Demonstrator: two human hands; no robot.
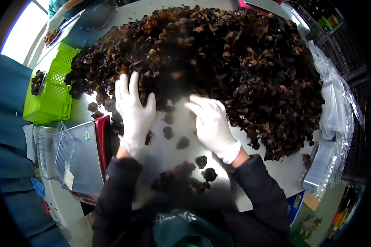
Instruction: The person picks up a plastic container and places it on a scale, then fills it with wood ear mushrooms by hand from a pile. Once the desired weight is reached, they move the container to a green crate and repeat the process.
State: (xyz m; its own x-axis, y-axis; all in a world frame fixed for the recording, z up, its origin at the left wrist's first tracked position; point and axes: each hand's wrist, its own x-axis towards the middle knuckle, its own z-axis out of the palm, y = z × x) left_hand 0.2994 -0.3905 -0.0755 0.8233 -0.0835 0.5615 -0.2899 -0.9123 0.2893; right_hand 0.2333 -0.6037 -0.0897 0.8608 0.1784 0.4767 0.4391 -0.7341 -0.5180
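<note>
A wide heap of dark brown, ear-shaped mushrooms (pixel 259 78) that look like wood ear covers much of the metal table (pixel 181 119). My left hand (pixel 134 111), in a white glove, lies at the heap's left front edge with fingers spread and nothing visible in it. To its right, my right hand (pixel 214 127), also white-gloved, hovers over the table with fingers stretched leftward; its fingertips are slightly blurred, and I see nothing held. A few loose mushrooms (pixel 182 143) lie between my hands, and a small cluster of mushrooms (pixel 177 175) sits nearer my body.
At left stand a green perforated basket (pixel 49 103), a red-sided scale (pixel 86 156) and a clear plastic punnet (pixel 64 150). Stacked clear punnets in plastic wrap (pixel 332 111) line the right edge. Another person's gloved hand (pixel 55 20) shows at the top left.
</note>
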